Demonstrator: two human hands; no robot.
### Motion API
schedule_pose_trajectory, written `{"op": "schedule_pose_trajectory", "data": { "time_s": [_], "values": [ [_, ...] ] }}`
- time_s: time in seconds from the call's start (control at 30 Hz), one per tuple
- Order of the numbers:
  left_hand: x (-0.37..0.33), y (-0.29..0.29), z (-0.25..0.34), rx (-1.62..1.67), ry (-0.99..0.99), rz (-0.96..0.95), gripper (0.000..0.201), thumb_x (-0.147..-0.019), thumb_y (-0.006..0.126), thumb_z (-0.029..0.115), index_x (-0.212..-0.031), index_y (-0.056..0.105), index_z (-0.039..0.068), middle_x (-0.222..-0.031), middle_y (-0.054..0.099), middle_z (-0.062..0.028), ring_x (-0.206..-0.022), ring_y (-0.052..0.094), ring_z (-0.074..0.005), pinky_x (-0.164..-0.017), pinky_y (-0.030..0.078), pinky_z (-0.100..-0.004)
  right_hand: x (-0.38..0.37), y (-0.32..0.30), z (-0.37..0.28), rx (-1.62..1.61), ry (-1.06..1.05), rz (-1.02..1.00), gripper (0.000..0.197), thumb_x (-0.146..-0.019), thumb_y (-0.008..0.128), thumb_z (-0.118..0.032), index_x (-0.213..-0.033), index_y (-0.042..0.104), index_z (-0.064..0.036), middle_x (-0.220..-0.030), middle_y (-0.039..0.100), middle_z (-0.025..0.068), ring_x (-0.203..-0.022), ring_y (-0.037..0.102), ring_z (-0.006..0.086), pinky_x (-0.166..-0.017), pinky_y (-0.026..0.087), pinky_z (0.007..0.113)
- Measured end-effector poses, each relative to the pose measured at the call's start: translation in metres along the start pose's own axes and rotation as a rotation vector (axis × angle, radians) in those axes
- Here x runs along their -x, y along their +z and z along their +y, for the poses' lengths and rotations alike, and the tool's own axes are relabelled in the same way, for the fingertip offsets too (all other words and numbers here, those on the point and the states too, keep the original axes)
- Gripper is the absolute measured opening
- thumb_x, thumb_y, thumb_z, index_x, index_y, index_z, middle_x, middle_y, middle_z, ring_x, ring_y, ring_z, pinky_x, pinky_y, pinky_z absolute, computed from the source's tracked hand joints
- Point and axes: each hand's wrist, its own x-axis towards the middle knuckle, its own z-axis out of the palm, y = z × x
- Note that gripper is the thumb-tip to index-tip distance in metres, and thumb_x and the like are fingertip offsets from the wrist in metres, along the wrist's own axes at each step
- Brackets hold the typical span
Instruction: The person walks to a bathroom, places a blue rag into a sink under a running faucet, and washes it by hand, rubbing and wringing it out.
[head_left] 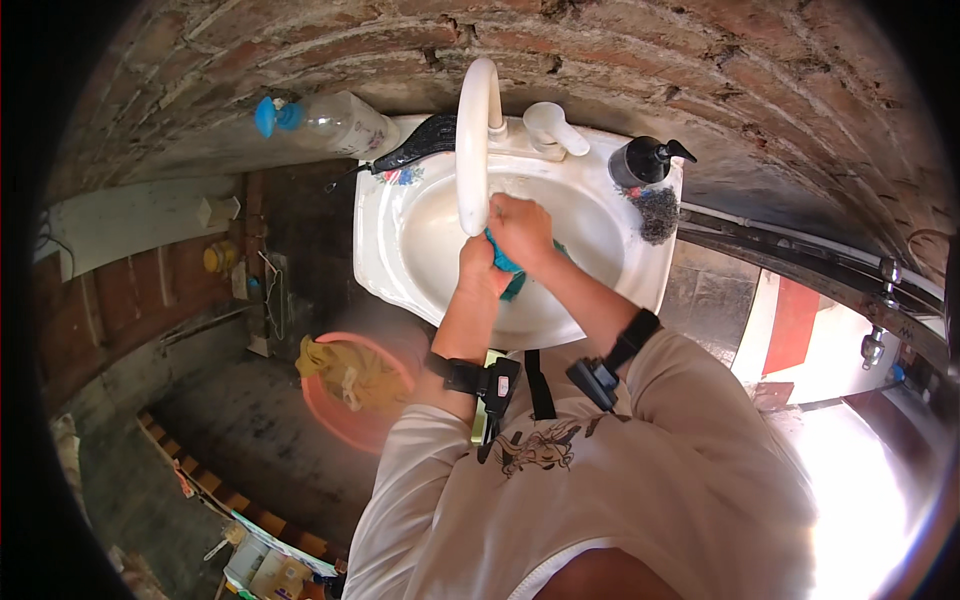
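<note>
Over the basin of a white sink (372,262), my two hands are close together below the curved white faucet (481,120). My left hand (480,264) is closed on a teal cloth (503,256), which is bunched up. My right hand (520,228) grips the same cloth a little higher and farther from me, its fingers wrapped round. Part of the cloth hangs beneath the hands into the basin. The hands hide most of the cloth, and the faucet's end covers a bit of my left hand's surroundings.
On the sink's rim stand a black pump bottle (643,160), a dark scouring pad (657,216), a white faucet handle (556,128) and a black brush-like object (425,142). A clear bottle with a blue top (335,124) is at left. An orange tub (325,408) holds yellowish cloth (360,380).
</note>
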Motion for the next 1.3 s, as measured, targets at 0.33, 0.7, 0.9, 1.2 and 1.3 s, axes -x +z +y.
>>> {"op": "schedule_pose_trajectory", "data": {
  "time_s": [0.33, 0.7, 0.9, 1.2, 1.3],
  "values": [
    [0.030, 0.032, 0.009, -0.009, 0.093, 0.020, 0.031, -0.090, 0.030, 0.031, -0.105, 0.046, 0.009, -0.098, 0.053, -0.0057, -0.091, 0.052, -0.0204, -0.078, 0.045, -0.0337, -0.006, 0.006, 0.007, -0.011, 0.026, -0.030, 0.017, -0.075, 0.049, -0.024, -0.071, 0.053, -0.0080, -0.064, 0.056, 0.0138, -0.063, 0.055, 0.0336, -0.056, 0.042, 0.042],
    [0.036, 0.032, 0.013, 0.034, 0.102, 0.051, 0.028, -0.088, 0.040, 0.025, -0.107, 0.046, 0.005, -0.095, 0.055, -0.0071, -0.083, 0.055, -0.0183, -0.074, 0.047, -0.0315, -0.004, -0.001, 0.006, 0.078, 0.070, -0.121, 0.028, -0.081, 0.046, -0.031, -0.076, 0.055, -0.0051, -0.069, 0.058, 0.0161, -0.066, 0.057, 0.0321, -0.059, 0.044, 0.041],
    [0.041, 0.045, 0.032, -0.068, 0.426, 0.011, 0.018, -0.083, 0.047, 0.008, -0.100, 0.046, 0.004, -0.089, 0.055, -0.0073, -0.077, 0.056, -0.0169, -0.067, 0.050, -0.0294, 0.014, 0.018, 0.050, -1.147, 0.725, -0.182, 0.045, -0.081, 0.046, -0.048, -0.103, 0.050, -0.0099, -0.094, 0.056, 0.0115, -0.086, 0.054, 0.0260, -0.068, 0.043, 0.039],
    [0.048, 0.034, 0.009, -1.120, 1.069, 0.034, 0.027, -0.074, 0.048, -0.005, -0.100, 0.050, 0.003, -0.096, 0.050, -0.0058, -0.082, 0.050, -0.0135, -0.070, 0.043, -0.0231, 0.019, 0.010, 0.044, -1.570, 0.624, -0.362, 0.027, -0.085, 0.040, -0.022, -0.109, 0.043, -0.0094, -0.103, 0.051, 0.0083, -0.089, 0.052, 0.0214, -0.067, 0.044, 0.038],
    [0.042, 0.030, 0.017, -0.977, 0.949, 0.095, 0.028, -0.072, 0.054, 0.004, -0.099, 0.051, -0.002, -0.108, 0.039, -0.0130, -0.097, 0.043, -0.0269, -0.086, 0.034, -0.0297, 0.033, -0.010, 0.011, -1.607, 0.613, -0.389, 0.025, -0.084, 0.038, -0.014, -0.107, 0.045, -0.0065, -0.099, 0.052, 0.0080, -0.085, 0.053, 0.0193, -0.066, 0.045, 0.035]
  ]
}}
